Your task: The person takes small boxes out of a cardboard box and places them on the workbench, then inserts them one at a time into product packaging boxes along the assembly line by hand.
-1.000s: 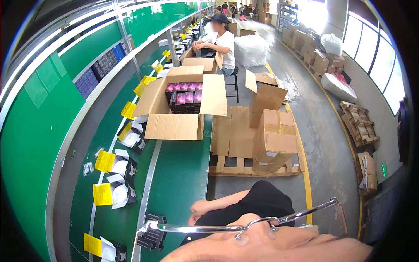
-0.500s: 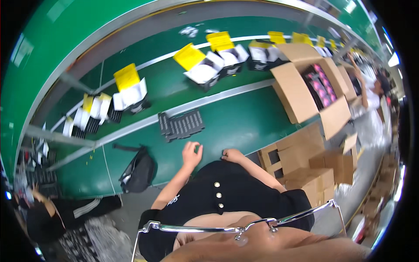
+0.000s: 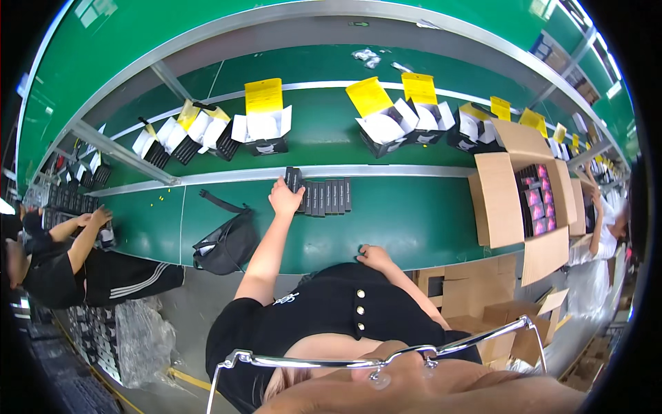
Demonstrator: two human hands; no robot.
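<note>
A row of slim black boxes lies side by side on the green bench, with its left end set farther back. At that end my left hand is closed around a small black box, thumb on its right side and fingers on its left. My right hand rests at the bench's near edge with its fingers curled in. A small dark spot shows at its fingertips; what it holds, if anything, I cannot make out.
Open black cartons with yellow lids line the raised shelf behind. A black bag lies left on the bench. On the right stands an open cardboard box holding black-and-pink packages. Co-workers are at the far left and far right.
My left hand has moved forward from the near side of the bench onto the left end of the box row and closed there. My right hand stays by the edge. The view has turned.
</note>
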